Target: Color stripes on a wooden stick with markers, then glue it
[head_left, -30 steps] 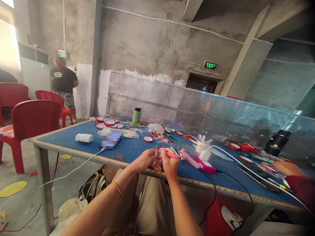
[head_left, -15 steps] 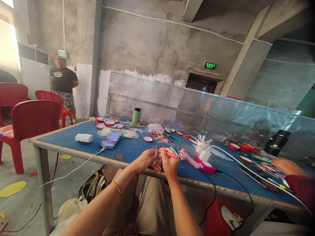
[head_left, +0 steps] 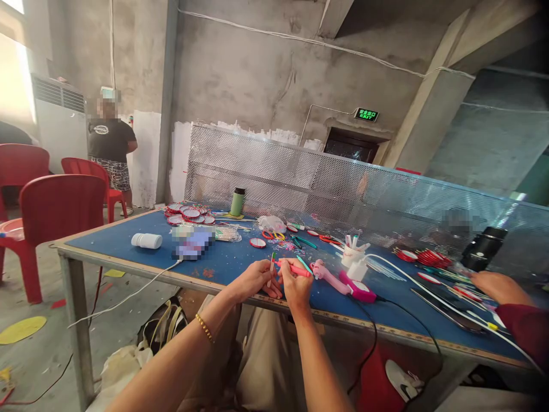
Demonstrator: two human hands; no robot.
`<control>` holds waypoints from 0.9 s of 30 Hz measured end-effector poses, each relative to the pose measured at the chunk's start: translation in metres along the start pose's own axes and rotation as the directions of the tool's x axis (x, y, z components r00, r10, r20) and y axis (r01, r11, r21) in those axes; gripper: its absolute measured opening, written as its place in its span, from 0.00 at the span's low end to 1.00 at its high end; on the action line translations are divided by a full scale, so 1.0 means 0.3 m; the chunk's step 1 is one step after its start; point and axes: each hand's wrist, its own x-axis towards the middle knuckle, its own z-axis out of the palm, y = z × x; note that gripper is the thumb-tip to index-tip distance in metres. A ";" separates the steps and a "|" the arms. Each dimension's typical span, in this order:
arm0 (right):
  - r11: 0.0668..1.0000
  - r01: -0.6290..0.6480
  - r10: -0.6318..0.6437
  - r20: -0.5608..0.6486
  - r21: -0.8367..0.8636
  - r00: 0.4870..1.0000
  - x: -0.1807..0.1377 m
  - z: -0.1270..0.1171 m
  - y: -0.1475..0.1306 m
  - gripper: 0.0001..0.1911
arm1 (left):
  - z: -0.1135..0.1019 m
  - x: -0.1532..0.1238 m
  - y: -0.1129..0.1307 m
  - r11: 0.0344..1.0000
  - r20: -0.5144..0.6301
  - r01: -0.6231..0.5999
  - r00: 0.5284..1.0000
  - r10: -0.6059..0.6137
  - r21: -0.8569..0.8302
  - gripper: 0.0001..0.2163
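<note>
Near the table's front edge, my left hand [head_left: 257, 279] pinches a thin pale stick [head_left: 270, 273] upright; its upper end is green. My right hand [head_left: 297, 286] is closed around a pink-red marker pen [head_left: 298, 269], its tip pointing left at the stick's upper part. Whether the tip touches the stick I cannot tell. A teal pen-like piece [head_left: 304, 264] also sticks out of the right hand. Right of that hand lies a pink glue gun [head_left: 330, 277]. Just beyond the hands are small coloured bits [head_left: 286, 246] and a round red-rimmed disc [head_left: 258, 243].
The blue table [head_left: 231, 260] holds a white bottle [head_left: 146, 241], a phone [head_left: 194, 245] on a cable, a green cup [head_left: 237, 202], pliers [head_left: 305, 242] and a cup of markers [head_left: 352, 252]. At right a co-worker's hand [head_left: 500, 287] reaches over sticks. Behind stands a perforated metal screen [head_left: 274, 177].
My hands, the stick and the marker stay almost still. The co-worker's hand at right has shifted slightly left and up.
</note>
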 end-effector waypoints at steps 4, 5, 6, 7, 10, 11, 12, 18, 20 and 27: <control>1.000 0.001 -0.001 0.002 0.000 1.000 0.001 0.000 0.001 0.17 | 0.000 0.002 -0.003 1.000 0.000 -0.001 1.000 0.001 0.002 0.25; 1.000 0.000 0.000 0.000 0.000 1.000 0.001 0.000 0.002 0.16 | 0.000 0.003 -0.004 1.000 -0.001 -0.001 1.000 0.001 0.003 0.25; 1.000 -0.002 0.002 -0.002 0.000 1.000 0.001 0.001 0.003 0.16 | -0.001 0.004 -0.005 1.000 -0.002 0.000 1.000 0.000 0.003 0.25; 1.000 -0.004 0.004 -0.005 0.000 1.000 0.001 0.001 0.005 0.16 | -0.002 0.005 -0.006 1.000 -0.002 0.001 1.000 -0.001 0.003 0.25; 1.000 -0.009 0.009 -0.013 0.001 1.000 0.002 0.003 0.009 0.16 | -0.003 0.007 -0.008 1.000 -0.001 0.003 1.000 -0.003 0.000 0.24; 1.000 -0.009 0.009 -0.013 0.002 1.000 0.003 0.004 0.009 0.16 | -0.004 0.008 -0.008 1.000 0.000 0.003 1.000 -0.003 -0.001 0.24; 1.000 -0.010 0.010 -0.012 0.002 1.000 0.003 0.004 0.009 0.16 | -0.004 0.008 -0.008 1.000 0.000 0.002 1.000 -0.002 -0.001 0.24; 1.000 -0.007 0.007 -0.004 0.005 1.000 0.002 0.002 0.008 0.16 | -0.002 0.006 -0.005 1.000 0.000 -0.001 1.000 0.001 0.000 0.25; 1.000 -0.005 0.005 -0.009 0.004 1.000 0.001 0.001 0.009 0.16 | -0.001 0.006 -0.004 1.000 0.000 -0.001 1.000 0.001 0.001 0.25; 1.000 -0.007 0.008 -0.018 0.009 1.000 -0.001 0.002 0.010 0.16 | -0.002 0.003 -0.005 1.000 0.002 -0.004 1.000 0.004 0.006 0.25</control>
